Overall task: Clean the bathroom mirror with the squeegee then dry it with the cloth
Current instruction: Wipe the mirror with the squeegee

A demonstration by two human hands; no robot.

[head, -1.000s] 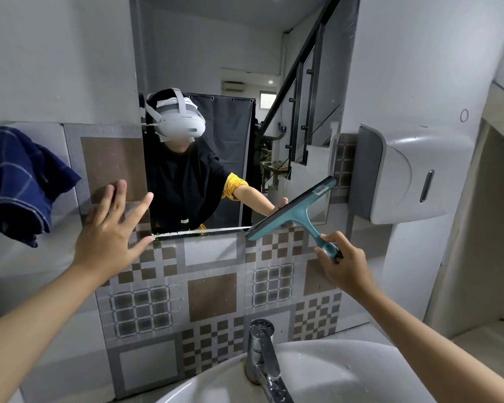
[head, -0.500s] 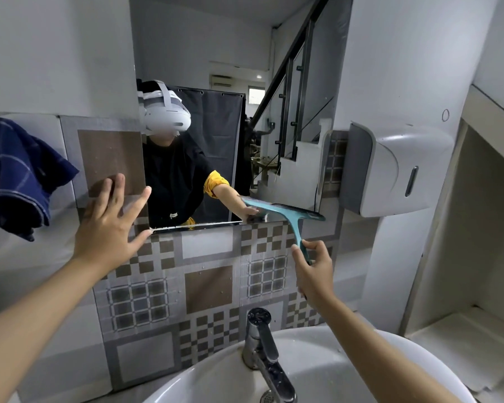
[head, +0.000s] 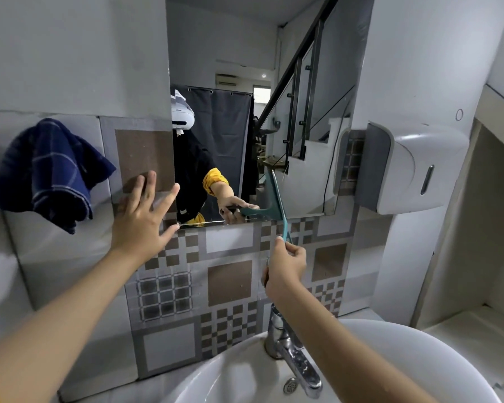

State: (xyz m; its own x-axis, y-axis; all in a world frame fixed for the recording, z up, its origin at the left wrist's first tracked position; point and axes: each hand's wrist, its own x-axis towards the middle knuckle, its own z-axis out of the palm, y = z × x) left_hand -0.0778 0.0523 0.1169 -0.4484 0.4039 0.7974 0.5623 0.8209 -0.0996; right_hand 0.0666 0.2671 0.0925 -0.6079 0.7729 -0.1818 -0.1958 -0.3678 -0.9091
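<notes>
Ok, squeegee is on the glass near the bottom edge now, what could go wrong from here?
1. The right hand pinches only the handle's tip, so the squeegee could twist or slip off the mirror.
2. The blade is turned nearly upright, low on the glass; it may leave streaks.
3. The left hand, spread open by the mirror's lower left corner, could smear the glass.

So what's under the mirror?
Patterned tiles run below the mirror, then the tap and sink. The right hand with the squeegee covers some tiles.
</notes>
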